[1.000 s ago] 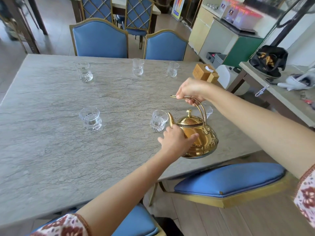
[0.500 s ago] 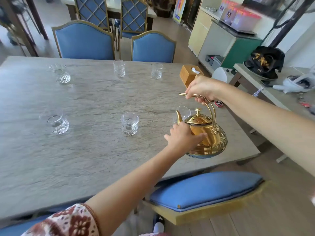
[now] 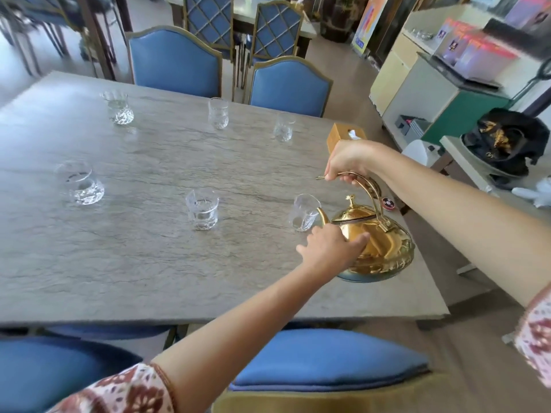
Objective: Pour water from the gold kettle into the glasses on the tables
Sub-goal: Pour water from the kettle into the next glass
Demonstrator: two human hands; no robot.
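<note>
The gold kettle hangs just above the grey stone table near its right edge. My right hand grips the arched handle from above. My left hand presses flat against the kettle's near side below the spout. The spout points left at a clear glass, nearly touching its rim. Two more glasses stand in the near row, both with some water. Three glasses stand along the far edge.
A wooden tissue box sits behind my right hand. Blue chairs stand at the far side, and blue seats are tucked under the near edge. A side table with a black bag is at the right.
The kettle has moved right along the near row, from the middle glass to the rightmost one. Both hands have kept their hold, and the view has shifted with them.
</note>
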